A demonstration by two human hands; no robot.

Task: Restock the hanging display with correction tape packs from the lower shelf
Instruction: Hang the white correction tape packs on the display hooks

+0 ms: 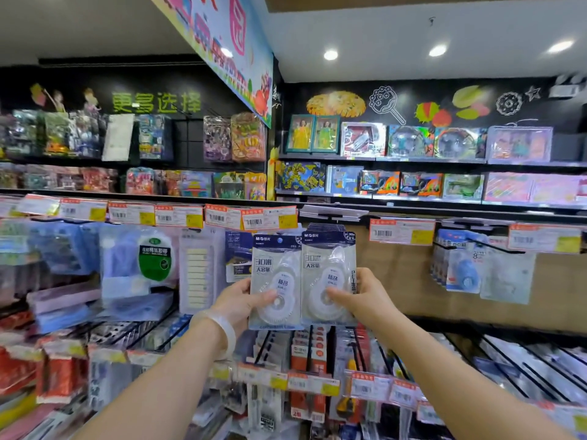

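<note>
So we've got two correction tape packs up at the hanging display, side by side with their edges touching or slightly overlapping. Our left hand (241, 301) is grasping the left pack (275, 281) along its lower left edge, thumb pressed on the front near the white tape wheel, and our right hand (362, 296) is grasping the right pack (328, 276) the same way from its lower right side. Both packs are upright, clear blisters with dark blue header cards, and the right one sits a bit higher, its top right under a peg hook (332, 214) that sticks out from the brown backboard (397, 281). Can't tell if it's actually on the hook. There looks to be more of the same cards stacked behind the right pack. A translucent bangle (222, 328) sits on our left wrist. Orange-and-yellow price tags (270, 219) run along the rail above, and further right some blue tape packs (460, 265) hang from another hook.
</note>
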